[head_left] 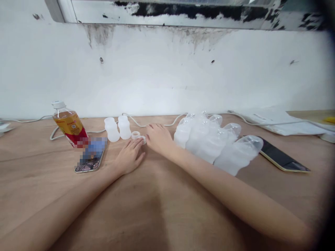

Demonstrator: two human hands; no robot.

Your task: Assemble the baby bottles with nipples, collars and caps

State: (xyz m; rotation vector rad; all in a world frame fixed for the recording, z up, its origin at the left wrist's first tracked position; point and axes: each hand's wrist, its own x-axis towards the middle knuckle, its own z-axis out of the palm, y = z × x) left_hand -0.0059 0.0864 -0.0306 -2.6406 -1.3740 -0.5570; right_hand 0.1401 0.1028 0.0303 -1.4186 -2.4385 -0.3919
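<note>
My left hand (129, 156) lies palm down on the table with its fingers stretched out and its thumb apart. Its fingertips touch a small clear ring (143, 139). A second pale ring (135, 134) lies flat just behind those fingers. My right hand (159, 138) rests palm down to the right of the rings, its fingers lying on the tabletop with nothing visible in them. Two white waisted bottles without caps (112, 129) stand behind my left hand. Right of my right hand are several frosted baby bottles with clear domed covers (204, 136), bunched together.
A drink bottle (70, 123) with a red and yellow label stands at the left beside a phone (91, 158). Another dark phone (282, 157) lies at the right, near white plastic sheeting (282, 122). A white cable (171, 123) runs along the wall.
</note>
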